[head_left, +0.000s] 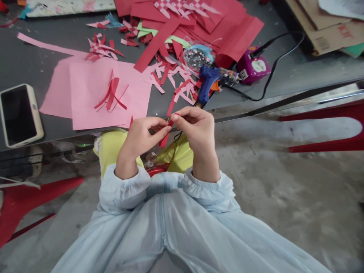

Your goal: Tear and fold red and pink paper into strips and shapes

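Observation:
My left hand (141, 138) and my right hand (198, 130) meet over my lap at the table's front edge. Pinched between their fingertips is a narrow red paper strip (164, 141), its lower end hanging below my left thumb. Part of the strip is hidden behind the fingers. Just beyond my left hand, several cut red strips (110, 91) lie crossed on pink paper sheets (85, 113). Past my right hand rests a blue glue gun (207, 83) with an orange trigger.
Red paper (210, 34), woven paper pieces (99, 49) and pink scraps cover the table's back. A purple power block (253, 68) has a black cable (273, 76) plugged in. A phone (20, 115) lies left; cardboard (327, 34) sits at right. Red stools (330, 148) flank me.

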Tool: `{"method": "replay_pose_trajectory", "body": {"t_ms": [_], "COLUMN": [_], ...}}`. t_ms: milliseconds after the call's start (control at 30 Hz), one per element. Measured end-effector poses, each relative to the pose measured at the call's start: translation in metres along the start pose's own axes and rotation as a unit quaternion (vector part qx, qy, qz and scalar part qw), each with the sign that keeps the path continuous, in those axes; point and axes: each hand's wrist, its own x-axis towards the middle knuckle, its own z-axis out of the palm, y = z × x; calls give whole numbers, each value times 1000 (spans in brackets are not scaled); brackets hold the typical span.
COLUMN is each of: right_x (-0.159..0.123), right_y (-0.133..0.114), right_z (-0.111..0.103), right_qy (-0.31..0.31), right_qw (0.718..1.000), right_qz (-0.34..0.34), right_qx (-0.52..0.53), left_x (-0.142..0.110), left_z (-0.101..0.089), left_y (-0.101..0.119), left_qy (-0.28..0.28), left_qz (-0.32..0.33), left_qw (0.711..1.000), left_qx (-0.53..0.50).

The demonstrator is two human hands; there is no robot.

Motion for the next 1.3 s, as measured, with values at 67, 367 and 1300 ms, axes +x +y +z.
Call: {"method": "replay_pose_trajectory", "body": {"t_ms": [67,367,1300], "right_x": [0,3,14], "right_y": [0,7,16], "right_z": [0,-4,-5], "right_qy": [16,78,155], "right_qw": [1000,996,977], "right_qz": [0,-35,-78], "right_qx": [-3,19,126], "left_x": [0,-1,2], "left_z": [0,-2,0], "left_y": [0,4,-4], "left_qy": [-7,-36,47], "left_qz": [-5,-41,-108], "left_qw": [1000,999,989], "left_qx": [0,4,-89]}}
